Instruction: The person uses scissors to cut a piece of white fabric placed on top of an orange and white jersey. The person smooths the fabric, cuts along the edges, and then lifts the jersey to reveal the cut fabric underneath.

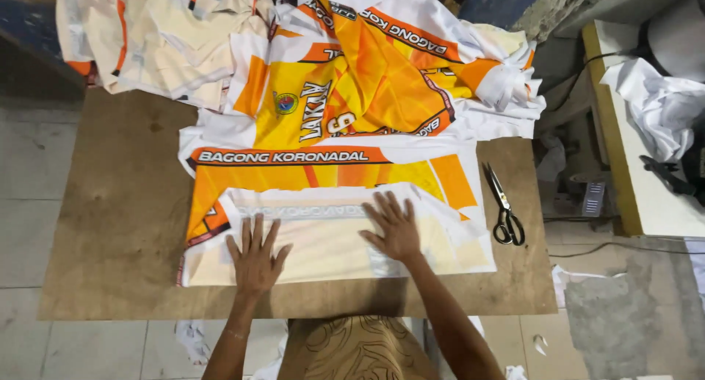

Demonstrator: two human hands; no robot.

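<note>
A white, yellow and orange printed jersey (323, 171) lies spread on a brown wooden board (125, 226). Its near part is folded over, pale inner side up (330, 244). My left hand (255, 257) rests flat on that folded part, fingers spread. My right hand (393, 227) also lies flat on it, a little farther and to the right, fingers apart. Neither hand grips anything. More jerseys of the same print (396, 64) are heaped behind.
Black-handled scissors (503, 207) lie on the board at the right of the jersey. Pale inside-out garments (169, 35) are piled at the far left. A cream table (639, 182) with white cloth (661, 101) stands at right. Fabric scraps (192, 339) lie on the tiled floor.
</note>
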